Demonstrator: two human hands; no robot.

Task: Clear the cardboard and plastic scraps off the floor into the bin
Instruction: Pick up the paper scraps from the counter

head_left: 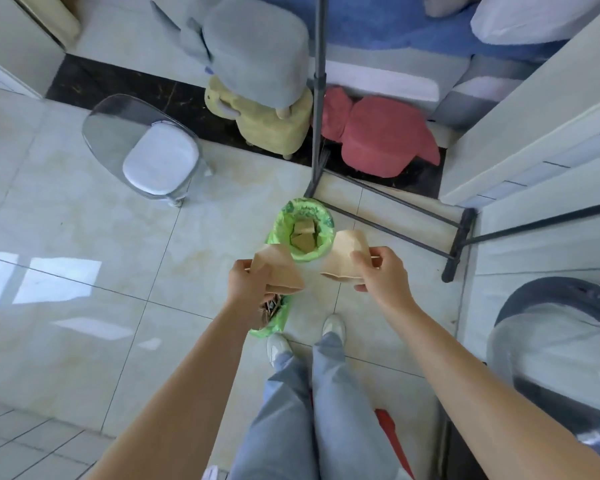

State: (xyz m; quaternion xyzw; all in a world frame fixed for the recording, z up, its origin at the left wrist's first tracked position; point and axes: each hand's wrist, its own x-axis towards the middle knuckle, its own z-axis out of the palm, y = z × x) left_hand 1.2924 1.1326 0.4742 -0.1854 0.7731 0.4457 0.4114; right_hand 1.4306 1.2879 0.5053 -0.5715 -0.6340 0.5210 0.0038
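Two bare forearms reach forward over the person's legs and white shoes (333, 326). The left hand (248, 284) grips one cardboard piece (278, 268); the right hand (378, 271) pinches another cardboard scrap (343, 261). Both pieces hang just near of a bin (303, 230) with a green liner, holding cardboard. A second green-lined bin (274, 318) stands under the left wrist, on the tiled floor (118, 254).
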